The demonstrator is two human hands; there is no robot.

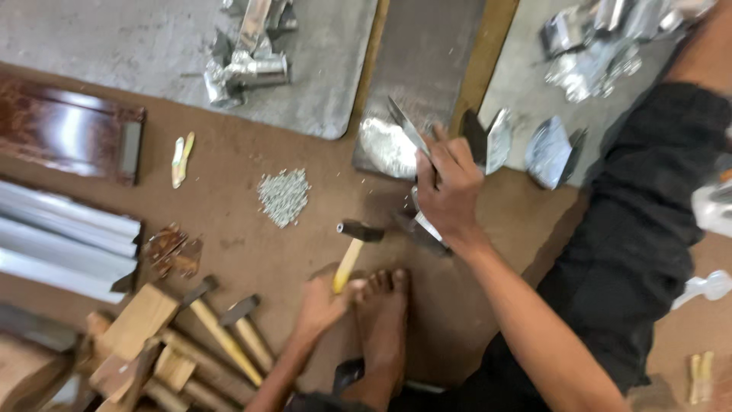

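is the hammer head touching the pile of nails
No, the hammer, held in the left hand, has its head over bare floor, clearly apart from the nail pile up and to its left.

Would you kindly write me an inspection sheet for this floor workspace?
Surface: brown dusty floor, grey slab beyond.
Job's things: wooden-handled steel hammer; bent shiny metal strip on a dark steel block.
Clutter: pile of small silver nails, spare hammers, wood offcuts, folded metal pieces.
Grippers: left hand grips the hammer handle; right hand holds the strip.
Cables: nothing seen.
Surroundings: bare foot, dark trouser leg, grey metal profiles.
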